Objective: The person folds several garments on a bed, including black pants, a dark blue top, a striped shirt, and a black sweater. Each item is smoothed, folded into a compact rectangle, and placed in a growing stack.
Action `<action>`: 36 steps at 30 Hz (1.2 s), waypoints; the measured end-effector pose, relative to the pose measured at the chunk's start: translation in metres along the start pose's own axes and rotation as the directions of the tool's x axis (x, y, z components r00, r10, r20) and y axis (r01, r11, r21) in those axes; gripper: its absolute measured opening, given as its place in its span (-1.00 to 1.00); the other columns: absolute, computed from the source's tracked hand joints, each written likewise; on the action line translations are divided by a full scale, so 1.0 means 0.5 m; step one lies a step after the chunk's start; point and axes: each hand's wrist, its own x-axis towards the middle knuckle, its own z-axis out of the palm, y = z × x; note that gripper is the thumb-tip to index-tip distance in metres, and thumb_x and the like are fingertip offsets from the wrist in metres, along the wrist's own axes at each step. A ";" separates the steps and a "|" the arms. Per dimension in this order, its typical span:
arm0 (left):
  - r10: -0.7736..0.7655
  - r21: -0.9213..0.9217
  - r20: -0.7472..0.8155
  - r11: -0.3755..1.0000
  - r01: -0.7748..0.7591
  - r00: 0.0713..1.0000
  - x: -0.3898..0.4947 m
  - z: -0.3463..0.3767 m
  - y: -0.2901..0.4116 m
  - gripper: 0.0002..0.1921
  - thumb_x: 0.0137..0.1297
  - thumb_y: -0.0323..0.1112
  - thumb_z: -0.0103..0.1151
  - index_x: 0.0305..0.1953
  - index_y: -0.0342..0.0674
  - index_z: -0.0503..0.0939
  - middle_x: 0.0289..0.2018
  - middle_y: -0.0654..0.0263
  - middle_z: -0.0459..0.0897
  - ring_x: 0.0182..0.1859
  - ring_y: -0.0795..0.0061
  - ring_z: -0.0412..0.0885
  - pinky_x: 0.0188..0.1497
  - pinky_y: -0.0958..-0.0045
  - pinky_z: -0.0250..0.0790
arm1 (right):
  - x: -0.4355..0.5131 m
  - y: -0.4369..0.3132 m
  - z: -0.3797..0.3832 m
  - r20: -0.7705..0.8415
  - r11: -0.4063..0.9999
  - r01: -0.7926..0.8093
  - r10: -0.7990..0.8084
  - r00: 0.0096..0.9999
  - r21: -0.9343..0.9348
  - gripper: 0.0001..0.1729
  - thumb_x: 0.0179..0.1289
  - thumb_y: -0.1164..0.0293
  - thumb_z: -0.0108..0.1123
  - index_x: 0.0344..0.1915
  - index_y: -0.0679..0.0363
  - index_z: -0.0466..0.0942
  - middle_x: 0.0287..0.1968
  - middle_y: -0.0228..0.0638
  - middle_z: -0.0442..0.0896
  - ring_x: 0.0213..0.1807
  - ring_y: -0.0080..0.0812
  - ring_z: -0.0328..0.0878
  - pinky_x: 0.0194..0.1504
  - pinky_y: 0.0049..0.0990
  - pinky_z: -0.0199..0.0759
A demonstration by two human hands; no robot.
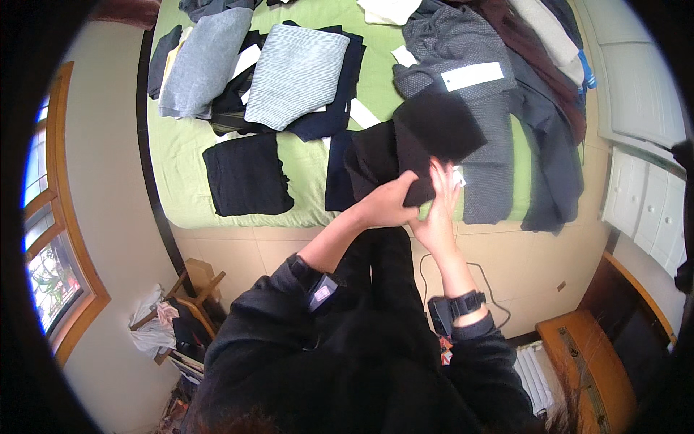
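Note:
A black, partly folded garment (420, 138) is bunched at the near part of the bed, its upper part lying over a grey textured garment (488, 141). My left hand (386, 202) holds its near edge, thumb on top and fingers curled towards my other hand. My right hand (440, 209) is on the near right edge, fingers stretched along the cloth; a white tag (458, 177) shows beside them. The fingertips are partly hidden by the cloth. Left of the hands lie a navy folded piece (339, 179) and a black folded garment (246, 176).
On the green-covered bed (179, 184) lie a striped folded garment (298, 73), a grey folded garment (209, 59) and dark trousers (553, 168). White drawers (648, 198) stand right. Behind are a wooden chair (203, 304) and a cable (493, 282) on the floor.

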 end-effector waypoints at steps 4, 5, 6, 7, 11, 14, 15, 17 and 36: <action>0.136 0.028 0.021 0.990 -0.137 0.990 -0.051 -0.020 0.023 -0.44 -0.16 -0.52 0.14 -0.03 -0.31 0.20 -0.09 0.08 0.30 0.13 0.19 0.23 0.19 0.39 0.07 | 0.055 -0.043 -0.050 0.030 0.974 0.206 -0.204 0.979 -0.095 -0.38 -0.30 0.71 0.19 -0.06 0.20 0.42 -0.23 -0.26 0.52 -0.04 -0.25 0.46 0.31 0.07 -0.23; 0.241 0.064 -0.073 0.970 -0.236 0.968 -0.060 -0.023 0.027 -0.47 -0.17 -0.62 0.07 -0.05 -0.28 0.21 -0.18 0.15 0.32 0.04 0.27 0.30 0.14 0.43 0.13 | 0.058 -0.051 -0.065 0.079 0.968 0.232 -0.225 0.971 -0.096 -0.45 -0.28 0.69 0.20 -0.12 0.20 0.44 -0.25 -0.24 0.52 -0.08 -0.24 0.47 0.30 0.02 -0.16; 0.174 -0.017 -0.143 0.984 -0.178 0.974 -0.067 -0.024 0.031 -0.48 -0.16 -0.68 0.03 -0.06 -0.28 0.21 -0.18 0.17 0.33 0.01 0.32 0.34 0.11 0.46 0.17 | 0.059 -0.056 -0.081 0.151 0.964 0.247 -0.231 0.961 -0.097 -0.51 -0.27 0.67 0.21 -0.18 0.21 0.45 -0.27 -0.23 0.52 -0.13 -0.23 0.48 0.30 -0.03 -0.09; 0.041 -0.107 -0.188 0.992 -0.061 0.981 -0.075 -0.025 0.036 -0.49 -0.14 -0.74 -0.01 -0.06 -0.28 0.21 -0.18 0.19 0.34 -0.02 0.36 0.37 0.08 0.49 0.21 | 0.056 -0.062 -0.096 0.205 0.961 0.262 -0.240 0.949 -0.091 -0.58 -0.25 0.65 0.22 -0.24 0.22 0.47 -0.29 -0.21 0.51 -0.17 -0.22 0.50 0.29 -0.07 -0.01; 0.142 -0.100 -0.329 0.978 -0.183 0.934 -0.099 -0.012 0.078 -0.58 -0.07 -0.75 0.05 -0.14 -0.30 0.26 -0.34 0.20 0.48 -0.21 0.41 0.53 -0.13 0.49 0.37 | 0.049 -0.096 -0.122 0.378 0.968 0.247 -0.246 0.892 0.047 -0.70 -0.17 0.49 0.33 -0.37 0.29 0.45 -0.42 -0.17 0.51 -0.28 -0.11 0.50 -0.07 -0.27 0.37; 0.206 -0.158 -0.386 0.946 -0.285 0.899 -0.108 -0.006 0.120 -0.58 -0.05 -0.69 0.15 -0.12 -0.29 0.32 -0.29 0.21 0.52 -0.19 0.44 0.55 -0.13 0.49 0.39 | 0.054 -0.129 -0.164 0.326 0.980 0.163 -0.192 0.926 0.114 -0.76 -0.03 0.46 0.24 -0.30 0.28 0.49 -0.38 -0.11 0.54 -0.27 -0.11 0.53 -0.22 -0.32 0.41; 0.252 -0.198 -0.413 0.913 -0.357 0.875 -0.110 -0.007 0.132 -0.58 -0.05 -0.67 0.17 -0.11 -0.29 0.32 -0.28 0.21 0.52 -0.18 0.43 0.55 -0.11 0.48 0.39 | 0.056 -0.144 -0.183 0.316 0.988 0.103 -0.133 0.939 0.111 -0.74 -0.02 0.47 0.22 -0.26 0.27 0.51 -0.35 -0.11 0.56 -0.27 -0.11 0.54 -0.22 -0.33 0.41; 0.334 0.151 -0.339 0.942 -0.300 0.879 -0.112 -0.014 0.150 -0.55 -0.07 -0.51 0.28 -0.09 -0.31 0.38 -0.24 0.10 0.57 -0.15 0.22 0.57 -0.07 0.37 0.37 | 0.052 -0.179 -0.245 0.206 0.982 0.143 -0.166 0.964 0.123 -0.70 0.00 0.50 0.21 -0.19 0.26 0.51 -0.31 -0.11 0.60 -0.26 -0.13 0.58 -0.23 -0.40 0.44; 0.281 -0.428 -0.512 0.736 -0.525 0.812 -0.238 -0.280 0.389 -0.62 0.09 -0.49 0.24 -0.04 -0.41 0.45 -0.16 0.24 0.57 -0.13 0.57 0.53 -0.01 0.58 0.35 | 0.081 -0.274 -0.586 -0.589 0.941 0.250 -0.070 0.805 0.230 -0.60 0.21 0.25 0.20 -0.11 0.37 0.52 -0.23 -0.31 0.62 -0.15 -0.53 0.47 -0.02 -0.56 0.28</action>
